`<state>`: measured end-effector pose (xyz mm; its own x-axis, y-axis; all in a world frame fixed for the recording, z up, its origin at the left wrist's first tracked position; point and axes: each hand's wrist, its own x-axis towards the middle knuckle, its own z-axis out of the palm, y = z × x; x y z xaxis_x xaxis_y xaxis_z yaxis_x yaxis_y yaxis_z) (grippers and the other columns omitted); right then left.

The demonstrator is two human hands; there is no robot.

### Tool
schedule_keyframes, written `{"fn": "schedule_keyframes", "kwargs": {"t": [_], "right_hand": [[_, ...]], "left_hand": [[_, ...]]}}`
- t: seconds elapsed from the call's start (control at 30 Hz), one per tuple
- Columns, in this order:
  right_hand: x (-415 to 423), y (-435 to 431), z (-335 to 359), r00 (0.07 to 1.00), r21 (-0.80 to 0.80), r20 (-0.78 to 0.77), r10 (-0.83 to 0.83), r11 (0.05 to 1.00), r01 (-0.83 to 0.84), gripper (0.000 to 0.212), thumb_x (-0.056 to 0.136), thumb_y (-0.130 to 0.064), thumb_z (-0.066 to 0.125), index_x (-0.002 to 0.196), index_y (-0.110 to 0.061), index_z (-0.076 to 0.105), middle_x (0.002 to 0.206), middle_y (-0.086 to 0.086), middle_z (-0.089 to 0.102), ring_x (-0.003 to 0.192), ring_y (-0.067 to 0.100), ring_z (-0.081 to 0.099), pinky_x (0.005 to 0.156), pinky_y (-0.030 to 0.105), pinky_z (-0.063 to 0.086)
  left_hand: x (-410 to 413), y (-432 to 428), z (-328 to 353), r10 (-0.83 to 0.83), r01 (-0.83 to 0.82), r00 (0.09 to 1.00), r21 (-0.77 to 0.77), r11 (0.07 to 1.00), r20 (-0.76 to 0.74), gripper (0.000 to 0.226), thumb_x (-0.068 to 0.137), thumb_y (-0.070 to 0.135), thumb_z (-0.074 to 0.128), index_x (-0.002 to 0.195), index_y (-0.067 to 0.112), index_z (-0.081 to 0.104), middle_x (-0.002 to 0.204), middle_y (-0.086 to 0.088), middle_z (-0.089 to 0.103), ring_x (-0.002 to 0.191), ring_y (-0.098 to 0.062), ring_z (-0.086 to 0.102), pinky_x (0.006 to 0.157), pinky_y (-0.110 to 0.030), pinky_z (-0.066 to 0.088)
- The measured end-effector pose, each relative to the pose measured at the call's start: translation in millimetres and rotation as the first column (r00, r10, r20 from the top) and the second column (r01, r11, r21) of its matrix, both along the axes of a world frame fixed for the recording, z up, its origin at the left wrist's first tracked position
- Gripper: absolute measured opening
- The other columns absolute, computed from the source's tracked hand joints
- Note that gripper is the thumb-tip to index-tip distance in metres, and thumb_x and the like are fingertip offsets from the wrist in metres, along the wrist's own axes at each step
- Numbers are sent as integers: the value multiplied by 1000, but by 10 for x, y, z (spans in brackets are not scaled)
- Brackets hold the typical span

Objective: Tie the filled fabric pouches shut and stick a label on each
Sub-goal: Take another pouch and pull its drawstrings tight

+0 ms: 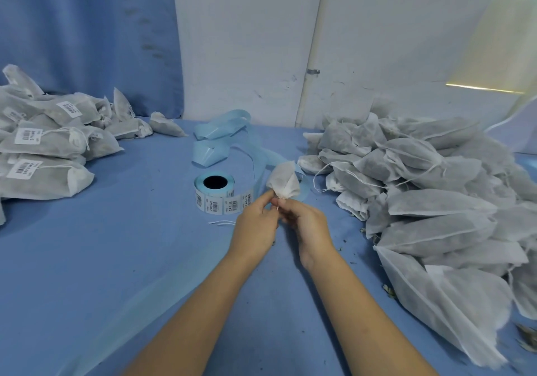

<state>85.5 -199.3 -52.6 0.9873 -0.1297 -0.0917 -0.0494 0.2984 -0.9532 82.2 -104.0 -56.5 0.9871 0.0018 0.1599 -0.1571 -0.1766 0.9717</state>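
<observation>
A small white fabric pouch (284,180) stands gathered at its neck in the middle of the blue table, just above my two hands. My left hand (255,224) pinches the pouch's drawstring at the neck, and a loose white string end trails left of it. My right hand (305,227) curls its fingers around the neck and string from the other side. A roll of barcode labels (215,192) on blue backing stands just left of the pouch.
A big heap of unlabelled filled pouches (436,201) covers the right side. Labelled, tied pouches (49,143) are stacked at the left. Spent blue backing tape (223,140) lies curled behind the roll. A blue curtain and white wall stand behind the blue table (116,259).
</observation>
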Motion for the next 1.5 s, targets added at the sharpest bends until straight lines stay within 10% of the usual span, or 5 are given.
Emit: {"fn": "schedule_keyframes", "kwargs": {"t": [0.17, 0.53, 0.93, 1.17, 1.5], "right_hand": [[-14, -119, -24, 979, -67, 83, 188, 981, -183, 21, 94, -7, 50, 81, -7, 67, 86, 4, 73, 88, 19, 65, 96, 34, 45], [-36, -30, -139, 973, -248, 214, -81, 959, 134, 19, 98, -14, 52, 87, -14, 67, 59, -9, 56, 61, 5, 53, 64, 12, 43], [-97, -87, -103, 903, -901, 428, 37, 97, 423, 16, 98, -18, 44, 83, -15, 49, 88, 2, 54, 85, 24, 47, 66, 32, 26], [-152, -74, -101, 884, -893, 443, 147, 163, 420, 48, 86, 1, 49, 132, -9, 55, 146, -1, 47, 127, 22, 45, 89, 33, 42], [-134, -99, -145, 837, -738, 547, 13, 480, 474, 29, 97, -15, 51, 122, -20, 66, 123, -9, 64, 111, 11, 51, 85, 16, 36]], "left_hand": [[-58, 57, -105, 32, -45, 993, 112, 993, 112, 42, 94, 4, 46, 130, 22, 55, 61, 6, 53, 49, 1, 50, 53, -8, 40], [-103, 88, -108, -85, -170, 949, 721, 672, 303, 24, 102, 24, 40, 104, 11, 60, 101, -5, 52, 102, -19, 49, 82, -32, 40], [-222, 71, 21, -69, -385, 813, 623, 681, 578, 6, 79, 3, 73, 76, 3, 68, 115, -14, 66, 78, -29, 67, 51, -36, 52], [-104, 78, -105, -94, -226, 867, 555, 801, 489, 15, 96, 9, 52, 99, 3, 65, 149, 23, 28, 109, -13, 56, 80, -41, 51], [-66, 71, -125, -144, -6, 878, 311, 950, 457, 27, 96, 0, 47, 118, 7, 62, 125, 4, 57, 109, 22, 39, 93, 2, 26]]}}
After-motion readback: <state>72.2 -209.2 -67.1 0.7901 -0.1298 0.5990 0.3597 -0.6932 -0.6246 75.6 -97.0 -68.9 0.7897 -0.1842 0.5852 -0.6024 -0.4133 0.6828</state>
